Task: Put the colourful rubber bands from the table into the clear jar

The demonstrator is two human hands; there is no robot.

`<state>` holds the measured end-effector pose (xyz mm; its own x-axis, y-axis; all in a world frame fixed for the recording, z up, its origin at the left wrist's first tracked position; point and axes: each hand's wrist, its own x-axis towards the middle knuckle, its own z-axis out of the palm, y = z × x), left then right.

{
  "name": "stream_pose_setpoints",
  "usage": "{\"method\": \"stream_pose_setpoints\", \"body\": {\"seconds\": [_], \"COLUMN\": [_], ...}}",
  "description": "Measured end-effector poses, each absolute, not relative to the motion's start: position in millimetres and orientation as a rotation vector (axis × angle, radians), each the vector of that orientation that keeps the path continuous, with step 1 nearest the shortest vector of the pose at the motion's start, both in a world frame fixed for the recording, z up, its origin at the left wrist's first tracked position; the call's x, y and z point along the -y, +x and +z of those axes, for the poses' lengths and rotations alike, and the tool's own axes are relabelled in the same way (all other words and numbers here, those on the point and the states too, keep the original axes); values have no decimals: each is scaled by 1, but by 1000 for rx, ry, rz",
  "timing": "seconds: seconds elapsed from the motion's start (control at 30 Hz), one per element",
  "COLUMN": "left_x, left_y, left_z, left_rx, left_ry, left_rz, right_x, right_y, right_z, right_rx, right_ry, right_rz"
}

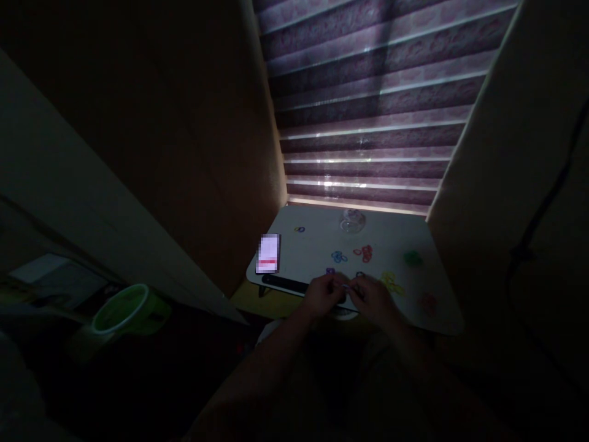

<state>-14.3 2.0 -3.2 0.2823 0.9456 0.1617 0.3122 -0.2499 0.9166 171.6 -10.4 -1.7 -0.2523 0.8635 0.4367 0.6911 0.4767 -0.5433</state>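
Note:
My left hand (322,293) and my right hand (370,296) meet at the near edge of a white table (313,245). Both are closed in a pinch on a small purplish band (346,286), which shows dimly between the fingertips. Just beyond the left fingers lie a few purple bands (330,271). A dark band (360,274) rests by the right fingers. Farther back are small piles of blue bands (339,256) and red bands (365,252). Yellow bands (391,282) lie right of my right hand.
Green bands (413,258) and a dim reddish pile (429,302) lie at the right. A clear round container (353,221) stands at the back, near pleated blinds (368,123). A phone (268,253) and a black bar (285,283) sit at left. A green bucket (122,310) stands lower left.

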Motion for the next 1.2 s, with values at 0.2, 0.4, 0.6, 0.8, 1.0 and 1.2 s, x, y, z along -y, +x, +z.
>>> {"method": "stream_pose_setpoints", "body": {"seconds": [0.2,0.4,0.6,0.8,1.0,1.2], "left_x": [-5,-5,-4,-8,-4,-3], "left_y": [-15,-17,-17,-15,-14,-16], "left_z": [-9,-7,-5,-14,-8,3], "left_rx": [-1196,-1141,-961,-1020,-1114,-1136], "left_ry": [1708,1719,1651,1687,1763,1817], "left_rz": [962,975,1010,991,986,978], "right_x": [12,12,12,11,10,4], "right_y": [172,172,171,171,170,168], "right_z": [-1,1,2,1,3,16], "right_rx": [2000,1996,2010,2019,2042,2011], "right_ry": [-1280,-1295,-1273,-1306,-1317,-1342], "right_rz": [352,332,313,308,295,301]}}
